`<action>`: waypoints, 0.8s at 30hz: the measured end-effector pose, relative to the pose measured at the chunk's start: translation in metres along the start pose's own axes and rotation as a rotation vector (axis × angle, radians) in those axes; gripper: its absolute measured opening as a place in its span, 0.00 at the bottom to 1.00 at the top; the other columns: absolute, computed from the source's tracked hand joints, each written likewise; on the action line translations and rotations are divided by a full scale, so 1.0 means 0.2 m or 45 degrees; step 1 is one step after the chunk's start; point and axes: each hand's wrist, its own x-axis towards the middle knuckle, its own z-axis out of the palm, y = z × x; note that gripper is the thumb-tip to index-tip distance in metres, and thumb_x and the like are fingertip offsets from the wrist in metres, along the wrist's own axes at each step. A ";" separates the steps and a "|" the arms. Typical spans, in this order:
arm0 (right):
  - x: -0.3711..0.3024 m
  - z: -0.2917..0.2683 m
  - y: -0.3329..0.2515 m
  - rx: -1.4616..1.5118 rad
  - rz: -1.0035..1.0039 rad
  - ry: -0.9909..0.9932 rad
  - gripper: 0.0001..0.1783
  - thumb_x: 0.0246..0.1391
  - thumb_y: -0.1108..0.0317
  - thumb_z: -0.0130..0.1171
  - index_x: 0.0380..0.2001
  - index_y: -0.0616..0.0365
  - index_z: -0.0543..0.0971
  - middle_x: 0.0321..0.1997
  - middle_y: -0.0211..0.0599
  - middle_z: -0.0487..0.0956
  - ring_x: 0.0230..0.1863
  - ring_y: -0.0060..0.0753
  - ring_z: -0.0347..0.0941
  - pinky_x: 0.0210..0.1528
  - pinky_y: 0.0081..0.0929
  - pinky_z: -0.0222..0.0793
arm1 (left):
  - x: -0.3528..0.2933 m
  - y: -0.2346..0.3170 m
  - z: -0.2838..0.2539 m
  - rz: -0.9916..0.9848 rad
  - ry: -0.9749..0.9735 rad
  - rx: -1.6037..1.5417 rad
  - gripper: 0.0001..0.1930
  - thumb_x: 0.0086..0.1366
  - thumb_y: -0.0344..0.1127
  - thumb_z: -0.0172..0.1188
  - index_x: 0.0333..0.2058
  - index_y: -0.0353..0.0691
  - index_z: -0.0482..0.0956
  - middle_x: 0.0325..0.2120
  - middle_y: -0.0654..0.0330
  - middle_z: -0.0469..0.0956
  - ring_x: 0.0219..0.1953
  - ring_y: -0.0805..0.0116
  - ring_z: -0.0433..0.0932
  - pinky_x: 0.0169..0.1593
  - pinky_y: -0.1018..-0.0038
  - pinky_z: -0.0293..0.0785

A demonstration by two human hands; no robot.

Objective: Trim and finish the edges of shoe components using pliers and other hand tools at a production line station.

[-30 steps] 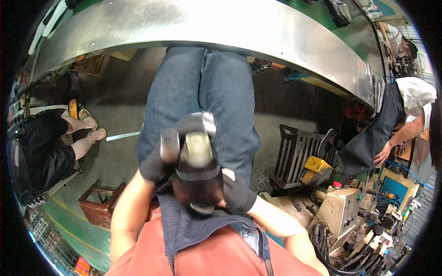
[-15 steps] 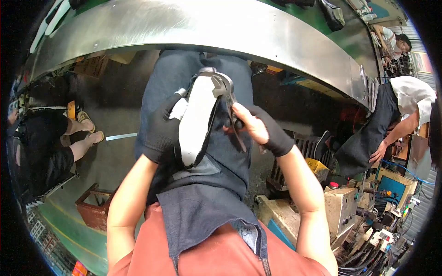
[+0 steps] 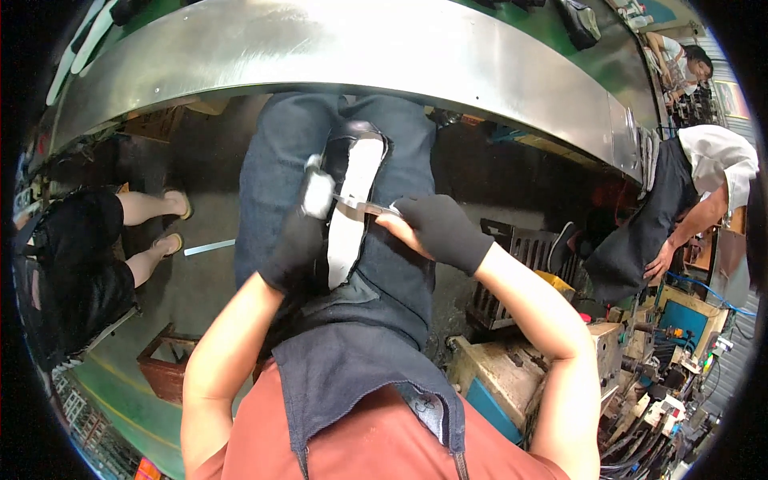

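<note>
A black shoe with a white sole face (image 3: 347, 244) lies lengthwise over my lap, its rounded dark end away from me. My left hand (image 3: 300, 240), in a black glove with white wrapping at the fingers, grips the shoe along its left side. Closed around the handles of metal pincers (image 3: 373, 209) is my gloved right hand (image 3: 440, 228), with bare thumb or fingertips showing. The pincers' head reaches across the white face to about mid-length, close to my left fingers. Whether the jaws pinch the shoe's edge is too small to tell.
A steel-edged bench (image 3: 320, 48) runs across in front of my knees, with a dark shoe (image 3: 578, 24) on its green top. A brown wooden stool (image 3: 166, 364) stands at left, near a seated person's legs (image 3: 148, 212). Machinery (image 3: 500, 376) and another bending person (image 3: 680, 208) are at right.
The pincers have moved from the shoe's far right edge to the middle, turning to lie crosswise. The shoe has tilted, showing more of its dark left side. The person at left shifted their legs.
</note>
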 end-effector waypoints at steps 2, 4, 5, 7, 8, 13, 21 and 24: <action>-0.05 -0.09 0.02 0.971 0.644 -0.653 0.28 0.64 0.45 0.50 0.31 0.64 0.79 0.26 0.42 0.82 0.25 0.35 0.80 0.28 0.32 0.72 | 0.08 0.01 0.04 -0.330 -0.104 -0.431 0.33 0.68 0.43 0.52 0.65 0.32 0.54 0.60 0.38 0.65 0.62 0.49 0.67 0.62 0.65 0.64; -0.09 -0.16 0.05 0.986 0.721 -0.794 0.37 0.63 0.36 0.44 0.32 0.63 0.82 0.24 0.44 0.82 0.28 0.34 0.81 0.33 0.37 0.74 | 0.07 -0.08 0.08 -0.123 -0.049 -0.068 0.31 0.70 0.45 0.49 0.65 0.33 0.53 0.54 0.35 0.69 0.56 0.40 0.71 0.56 0.59 0.69; -0.07 -0.23 0.05 0.617 0.483 -0.653 0.37 0.63 0.37 0.44 0.30 0.64 0.81 0.22 0.48 0.81 0.26 0.39 0.81 0.32 0.39 0.73 | 0.10 -0.02 0.08 -0.120 -0.051 -0.067 0.31 0.70 0.45 0.49 0.65 0.33 0.53 0.54 0.35 0.69 0.56 0.40 0.71 0.56 0.59 0.69; -0.01 -0.43 -0.06 -0.127 0.169 -0.448 0.29 0.62 0.45 0.53 0.26 0.64 0.80 0.17 0.46 0.73 0.19 0.40 0.72 0.27 0.37 0.66 | 0.14 0.13 0.04 -0.314 -0.163 0.456 0.30 0.69 0.44 0.48 0.63 0.32 0.53 0.46 0.33 0.74 0.47 0.34 0.75 0.47 0.53 0.73; 0.02 -0.52 -0.18 -0.157 0.122 -0.380 0.27 0.62 0.47 0.53 0.26 0.64 0.79 0.17 0.47 0.72 0.19 0.42 0.71 0.27 0.36 0.66 | 0.14 0.01 0.01 -0.220 -0.108 0.366 0.32 0.67 0.44 0.52 0.62 0.33 0.53 0.42 0.32 0.75 0.42 0.32 0.75 0.42 0.49 0.72; 0.00 -0.37 -0.41 0.412 -0.428 0.257 0.15 0.62 0.58 0.56 0.30 0.61 0.74 0.25 0.44 0.71 0.25 0.42 0.67 0.29 0.34 0.64 | 0.04 -0.05 -0.05 -0.160 -0.187 0.073 0.34 0.62 0.46 0.60 0.60 0.35 0.58 0.43 0.35 0.76 0.46 0.39 0.77 0.46 0.55 0.73; -0.34 0.25 -0.12 0.808 0.542 -0.245 0.27 0.67 0.47 0.46 0.31 0.63 0.76 0.18 0.30 0.73 0.21 0.22 0.70 0.26 0.25 0.67 | -0.46 0.03 -0.16 -0.847 -0.140 -1.226 0.30 0.73 0.50 0.45 0.63 0.31 0.60 0.57 0.52 0.70 0.59 0.63 0.69 0.62 0.70 0.62; -0.40 0.28 -0.07 1.060 0.683 -0.389 0.27 0.67 0.46 0.45 0.32 0.63 0.76 0.21 0.29 0.74 0.22 0.21 0.71 0.27 0.23 0.68 | -0.38 -0.10 -0.04 -0.703 -0.093 -0.757 0.20 0.70 0.47 0.50 0.47 0.36 0.74 0.38 0.57 0.80 0.40 0.66 0.80 0.45 0.73 0.74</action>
